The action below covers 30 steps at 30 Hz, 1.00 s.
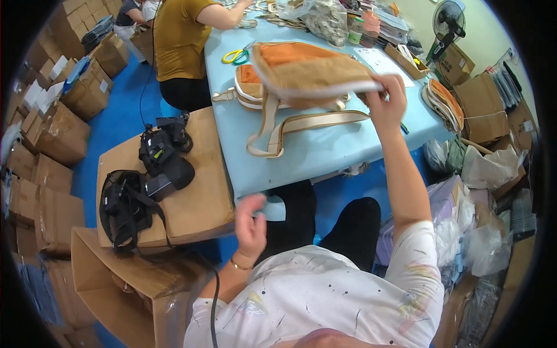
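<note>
Over the middle of the table (348,151), the tan-and-orange bag (316,74) is up off the surface, right hand (390,104) clamped on its white-piped right end; left hand (251,229) is beyond the near-left corner, blurred, fingers apart, looks empty; one-end grip probably lets the bag swing, so I'd support the opposite end with the left and gather the strap (319,120), which loops toward the near edge; second bag (246,75) is just under it, snag risk; scissors (235,56) lie by the left edge, keep fabric clear; third bag (444,104) at the right edge; co-worker (183,40) beside the left edge.
</note>
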Available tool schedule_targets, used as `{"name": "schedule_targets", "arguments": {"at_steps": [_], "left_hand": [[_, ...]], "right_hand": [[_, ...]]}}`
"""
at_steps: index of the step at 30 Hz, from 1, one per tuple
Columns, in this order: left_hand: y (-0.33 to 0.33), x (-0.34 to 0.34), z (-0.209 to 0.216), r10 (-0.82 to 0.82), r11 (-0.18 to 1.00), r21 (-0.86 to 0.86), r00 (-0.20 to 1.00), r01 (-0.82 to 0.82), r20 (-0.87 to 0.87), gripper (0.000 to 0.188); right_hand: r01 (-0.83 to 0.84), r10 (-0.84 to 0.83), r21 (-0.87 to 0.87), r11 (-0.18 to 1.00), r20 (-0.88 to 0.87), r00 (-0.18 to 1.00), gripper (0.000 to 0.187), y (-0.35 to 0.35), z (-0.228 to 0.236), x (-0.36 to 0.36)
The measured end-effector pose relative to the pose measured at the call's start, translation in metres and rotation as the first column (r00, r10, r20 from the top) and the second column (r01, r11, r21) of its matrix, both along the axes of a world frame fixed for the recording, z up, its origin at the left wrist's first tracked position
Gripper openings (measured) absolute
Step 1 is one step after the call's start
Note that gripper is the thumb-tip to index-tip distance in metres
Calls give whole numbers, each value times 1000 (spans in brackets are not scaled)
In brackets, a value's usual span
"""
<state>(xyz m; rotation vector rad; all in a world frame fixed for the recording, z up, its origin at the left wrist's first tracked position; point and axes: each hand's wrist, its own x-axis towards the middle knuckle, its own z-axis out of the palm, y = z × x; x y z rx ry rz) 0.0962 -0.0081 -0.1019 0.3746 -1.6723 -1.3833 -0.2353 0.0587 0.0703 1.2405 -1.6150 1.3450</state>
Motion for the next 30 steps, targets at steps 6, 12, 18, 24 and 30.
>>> {"name": "schedule_targets", "arguments": {"at_steps": [6, 12, 18, 24, 30], "left_hand": [[-24, -19, 37, -249, 688, 524, 841, 502, -480, 82], [-30, 0, 56, -563, 529, 349, 628, 773, -537, 93], [-42, -24, 24, -448, 190, 698, 694, 690, -564, 99], [-4, -43, 59, -679, 605, 506, 730, 615, -76, 49], [21, -34, 94, -868, 329, 2, 302, 944, 393, 26]], "right_hand": [[-186, 208, 105, 977, -278, 938, 20, 79, -62, 67], [-175, 204, 208, 962, -130, 970, 24, 119, -131, 101], [-104, 107, 49, 993, -64, 992, 20, 144, -126, 91], [21, -20, 28, 999, -47, 999, 48, 143, -125, 66], [-598, 379, 424, 680, 494, 782, 77, 129, -114, 49]]}}
